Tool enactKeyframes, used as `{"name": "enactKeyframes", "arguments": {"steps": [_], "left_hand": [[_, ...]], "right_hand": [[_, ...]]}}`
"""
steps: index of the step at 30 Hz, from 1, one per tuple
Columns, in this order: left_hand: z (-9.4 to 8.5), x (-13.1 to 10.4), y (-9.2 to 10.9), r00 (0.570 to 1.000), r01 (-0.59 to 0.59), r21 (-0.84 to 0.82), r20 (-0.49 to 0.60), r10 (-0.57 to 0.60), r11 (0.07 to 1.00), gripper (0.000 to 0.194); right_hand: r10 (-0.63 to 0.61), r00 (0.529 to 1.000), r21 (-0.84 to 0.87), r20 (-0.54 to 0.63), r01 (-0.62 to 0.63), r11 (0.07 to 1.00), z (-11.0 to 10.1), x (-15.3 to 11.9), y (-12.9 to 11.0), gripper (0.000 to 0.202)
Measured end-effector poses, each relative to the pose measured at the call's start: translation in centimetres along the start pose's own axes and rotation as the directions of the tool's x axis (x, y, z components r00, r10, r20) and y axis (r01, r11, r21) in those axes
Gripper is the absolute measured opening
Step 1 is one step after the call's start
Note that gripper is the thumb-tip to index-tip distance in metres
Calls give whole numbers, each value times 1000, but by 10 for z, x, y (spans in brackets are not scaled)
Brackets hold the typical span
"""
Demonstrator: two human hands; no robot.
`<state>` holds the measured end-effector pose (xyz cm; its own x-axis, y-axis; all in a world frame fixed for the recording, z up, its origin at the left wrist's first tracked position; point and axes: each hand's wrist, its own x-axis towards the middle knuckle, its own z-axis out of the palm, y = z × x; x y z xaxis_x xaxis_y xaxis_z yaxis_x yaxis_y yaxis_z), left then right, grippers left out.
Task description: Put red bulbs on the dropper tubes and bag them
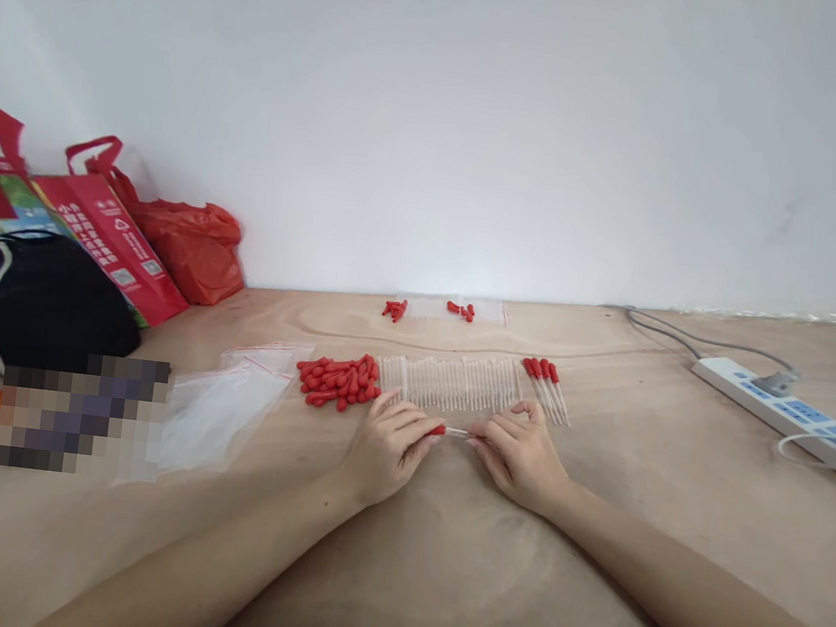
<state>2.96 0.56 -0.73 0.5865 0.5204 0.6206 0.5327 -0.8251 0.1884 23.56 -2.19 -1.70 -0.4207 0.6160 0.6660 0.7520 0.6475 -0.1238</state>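
My left hand (394, 444) pinches a red rubber dropper bulb (438, 430) in front of me. My right hand (520, 456) grips a thin clear dropper tube (457, 432), whose left end meets the bulb; how far it sits inside I cannot tell. Just beyond my hands lies a row of clear dropper tubes (455, 383) side by side. A pile of loose red bulbs (339, 380) is left of that row. At its right end lie several droppers with red bulbs on them (546, 389).
Clear zip bags (225, 417) lie to the left. By the wall are more red bulbs (394, 310) and a clear bag (490, 312). Shopping bags (113, 239) and a black drawstring bag (57, 303) stand far left. A power strip (791, 411) with cables is on the right.
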Motion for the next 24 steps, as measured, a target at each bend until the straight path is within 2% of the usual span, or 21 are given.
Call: {"name": "enactKeyframes", "arguments": {"steps": [8,13,17,24], "left_hand": [[0,-1,0,998,-42,-9,-36,42,999,15],[0,-3,1,996,-89,-11,-2,89,996,17],[0,-3,2,995,-103,-19,8,103,995,17],[1,-3,2,995,-99,15,26,99,995,19]], "right_hand": [[-90,996,17,-4,90,996,1,-1,3,19],[-150,989,6,17,150,989,2,0,8,20],[-178,984,-13,-9,178,984,3,0,9,20],[-211,976,-156,-51,201,967,3,0,3,21]]}}
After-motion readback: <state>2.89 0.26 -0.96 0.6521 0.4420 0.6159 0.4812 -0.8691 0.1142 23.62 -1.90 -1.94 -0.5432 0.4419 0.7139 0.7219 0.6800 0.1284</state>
